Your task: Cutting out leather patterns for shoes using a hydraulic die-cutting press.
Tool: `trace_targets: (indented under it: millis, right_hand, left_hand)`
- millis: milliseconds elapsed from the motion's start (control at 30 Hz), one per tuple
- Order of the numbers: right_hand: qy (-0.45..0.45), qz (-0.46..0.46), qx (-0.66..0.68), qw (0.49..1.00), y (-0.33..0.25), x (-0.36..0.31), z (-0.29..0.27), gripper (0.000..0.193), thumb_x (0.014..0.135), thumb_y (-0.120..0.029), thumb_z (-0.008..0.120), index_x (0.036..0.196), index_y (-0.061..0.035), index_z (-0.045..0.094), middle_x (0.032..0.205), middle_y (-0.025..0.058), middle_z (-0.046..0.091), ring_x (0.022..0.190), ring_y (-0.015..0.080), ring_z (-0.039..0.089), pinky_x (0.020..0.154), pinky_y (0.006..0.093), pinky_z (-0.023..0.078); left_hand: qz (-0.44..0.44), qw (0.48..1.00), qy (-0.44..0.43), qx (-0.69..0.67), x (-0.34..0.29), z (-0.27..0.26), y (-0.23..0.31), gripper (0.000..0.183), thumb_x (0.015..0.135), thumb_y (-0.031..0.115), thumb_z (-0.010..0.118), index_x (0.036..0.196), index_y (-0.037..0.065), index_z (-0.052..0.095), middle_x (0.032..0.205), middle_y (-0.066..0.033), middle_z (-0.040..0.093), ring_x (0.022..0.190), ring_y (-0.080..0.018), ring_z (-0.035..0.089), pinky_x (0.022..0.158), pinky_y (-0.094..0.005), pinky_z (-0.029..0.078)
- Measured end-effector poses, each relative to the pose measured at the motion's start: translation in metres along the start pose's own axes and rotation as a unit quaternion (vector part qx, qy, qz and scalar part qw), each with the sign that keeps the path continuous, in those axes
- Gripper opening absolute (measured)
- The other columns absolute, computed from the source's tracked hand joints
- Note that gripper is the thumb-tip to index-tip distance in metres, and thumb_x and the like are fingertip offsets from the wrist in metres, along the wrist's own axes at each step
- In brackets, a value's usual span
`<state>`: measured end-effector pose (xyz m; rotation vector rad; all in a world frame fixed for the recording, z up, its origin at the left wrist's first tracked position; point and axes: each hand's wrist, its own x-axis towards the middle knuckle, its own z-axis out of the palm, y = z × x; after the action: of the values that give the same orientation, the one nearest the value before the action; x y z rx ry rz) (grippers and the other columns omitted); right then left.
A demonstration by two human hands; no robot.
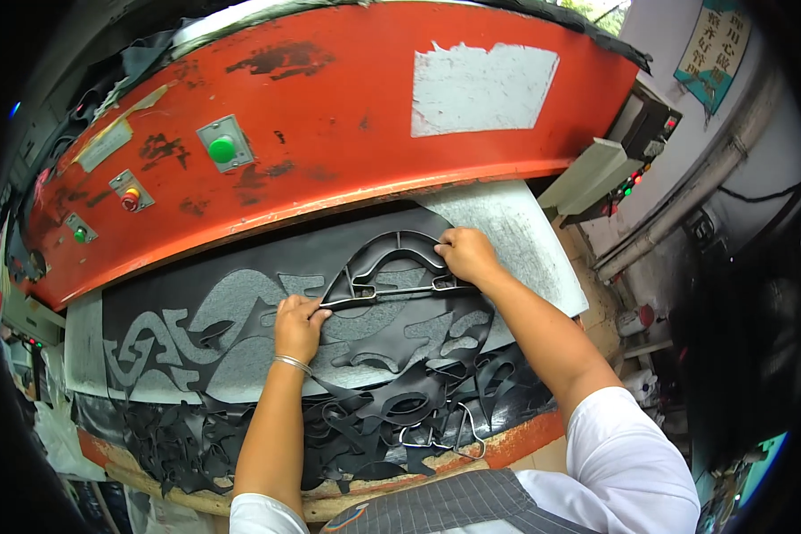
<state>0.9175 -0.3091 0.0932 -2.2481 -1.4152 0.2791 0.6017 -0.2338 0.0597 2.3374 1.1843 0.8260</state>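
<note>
1. Two bare hands in the head view, left hand (pixel 295 331) and right hand (pixel 468 254), both closed on one curved metal frame (pixel 405 292).
2. With the left hand, pinches the narrow left tip of the frame between thumb and bent fingers; open only as wide as the thin metal.
3. With the right hand, grips the far right end of the frame, at the foot of its arch; fingers curled in, little gap showing, some fingertips hidden from view.
4. At the frame: runs lengthwise from left to right, right end set slightly farther off. Points with its tapered tip leftward and a little toward the wearer; bulges with its arch away, toward the red machine beam (pixel 347 116). Carries a straight crossbar on the near side, parallel to the long axis.
5. Sits over the dark sheet (pixel 285 245), right of its middle, near speckled grey curving shapes (pixel 240 298). Cannot tell whether flat against the sheet or slightly raised.
6. Beneath the sheet, a pale board (pixel 525 258), bare at the right. Along the near edge, a tangle of dark scraps (pixel 178 445), with a bent wire (pixel 472 436) at the right.
7. On the left wrist, a thin bangle (pixel 291 363); at the lower edge, a striped apron (pixel 445 503).
</note>
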Motion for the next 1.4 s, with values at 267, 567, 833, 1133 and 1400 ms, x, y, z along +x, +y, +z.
trace_targets:
  millis: [267, 567, 833, 1133, 1400]
  right_hand:
    - [-0.073, -0.011, 0.214, 0.974, 0.030, -0.018, -0.017, 0.065, 0.079, -0.043, 0.071, 0.129, -0.0053, 0.054, 0.113, 0.0148, 0.066, 0.109, 0.0277, 0.061, 0.093, 0.0386, 0.045]
    - [-0.042, -0.174, 0.060, 0.982, 0.081, -0.046, -0.015, 0.071, 0.078, -0.040, 0.071, 0.139, -0.0135, 0.046, 0.142, 0.0199, 0.044, 0.134, 0.0336, 0.037, 0.114, 0.0480, 0.016]
    - [-0.043, -0.203, 0.046, 0.977, 0.085, -0.056, -0.014, 0.070, 0.079, -0.041, 0.070, 0.137, -0.0097, 0.049, 0.139, 0.0214, 0.046, 0.131, 0.0334, 0.041, 0.112, 0.0488, 0.019]
    - [-0.080, -0.185, 0.038, 0.979, 0.068, -0.063, -0.011, 0.078, 0.076, -0.046, 0.072, 0.140, -0.0132, 0.045, 0.143, 0.0180, 0.043, 0.134, 0.0325, 0.038, 0.113, 0.0486, 0.019]
    - [0.073, -0.119, 0.145, 0.979, -0.072, -0.151, -0.057, 0.072, 0.071, -0.041, 0.080, 0.128, -0.0050, 0.055, 0.112, 0.0176, 0.063, 0.104, 0.0323, 0.060, 0.092, 0.0396, 0.046]
  left_hand:
    - [0.004, 1.000, -0.009, 0.003, 0.019, 0.004, -0.011, 0.016, 0.073, 0.013, 0.075, 0.087, 0.006, 0.074, 0.079, -0.0072, 0.061, 0.082, -0.0252, 0.056, 0.075, -0.0352, 0.045]
    - [0.008, 1.000, 0.028, 0.000, 0.038, 0.010, -0.006, 0.015, 0.073, 0.008, 0.075, 0.086, 0.002, 0.072, 0.079, -0.0094, 0.064, 0.072, -0.0246, 0.061, 0.066, -0.0316, 0.047]
    - [0.009, 1.000, 0.008, 0.001, 0.028, 0.011, -0.008, 0.015, 0.071, 0.013, 0.077, 0.084, 0.006, 0.073, 0.079, -0.0057, 0.064, 0.080, -0.0239, 0.060, 0.072, -0.0338, 0.048]
    - [0.058, 0.998, 0.022, 0.001, 0.012, -0.009, -0.030, 0.021, 0.070, 0.015, 0.078, 0.088, 0.006, 0.073, 0.085, -0.0089, 0.065, 0.081, -0.0260, 0.059, 0.074, -0.0354, 0.049]
    - [-0.163, 0.915, 0.213, -0.300, -0.012, -0.166, -0.101, 0.039, 0.090, 0.021, 0.062, 0.123, -0.001, 0.057, 0.125, -0.0133, 0.058, 0.114, -0.0210, 0.055, 0.096, -0.0331, 0.043]
